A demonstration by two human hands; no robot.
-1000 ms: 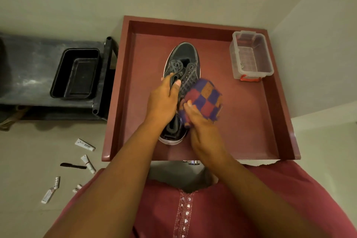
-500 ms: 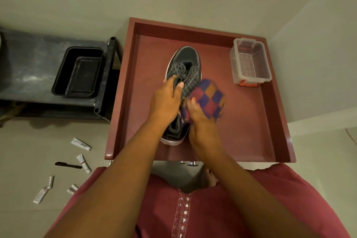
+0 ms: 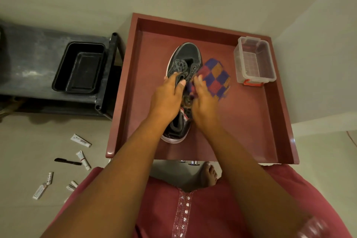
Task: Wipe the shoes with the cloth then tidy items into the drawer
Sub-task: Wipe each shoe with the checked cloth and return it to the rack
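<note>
No text can be read. The small tubes [image 3: 80, 140] on the floor [image 3: 29, 141] carry dark printing, but it is too small and blurred to make out.

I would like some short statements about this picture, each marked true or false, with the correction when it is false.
1. The left hand holds the shoe at its lace area. True.
2. The right hand holds a plain white cloth. False: the cloth is checked in purple, orange and red.
3. The clear box stands in the far right corner of the drawer. True.
4. The black tray lies inside the drawer. False: it rests on the dark shelf to the left.
5. Small tubes lie on the floor. True.
</note>
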